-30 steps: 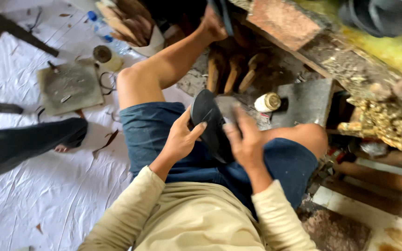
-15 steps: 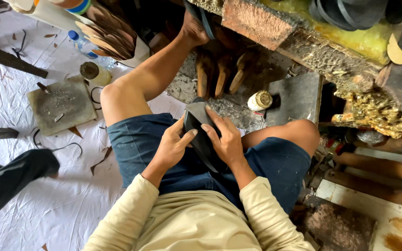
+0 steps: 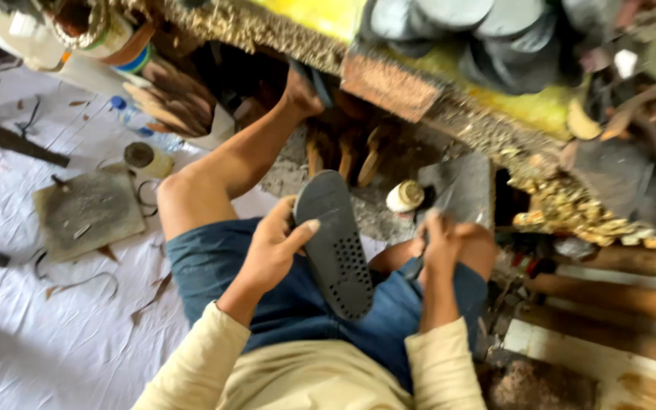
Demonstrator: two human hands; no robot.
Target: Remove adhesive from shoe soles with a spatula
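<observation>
Far left, a grey square mat (image 3: 89,212) lies on the white sheet (image 3: 47,342), with thin offcut strips curled just beside it. Above it, a small round tin (image 3: 144,157) sits near a plastic bottle (image 3: 142,125) with a blue cap. Your bare leg (image 3: 229,171) runs up and away, foot braced under the crusted bench (image 3: 389,83).

Now the middle: your left hand (image 3: 271,247) is clamped on the left edge of the dark shoe sole (image 3: 335,243), thumb laid across its face, fingers wrapped behind. The sole stands tilted over your lap, rounded end up, dotted tread end down over the blue shorts (image 3: 214,266).

Moving right: a small pale jar (image 3: 405,196) sits on the ground just beyond the sole. Your right hand (image 3: 442,243) is closed around a thin tool on your right knee; what sort of tool, you can't tell through the blur. A grey slab (image 3: 465,190) leans behind that hand. Further right, golden crusty lumps (image 3: 571,212), then wooden poles (image 3: 616,296) lying across.
</observation>
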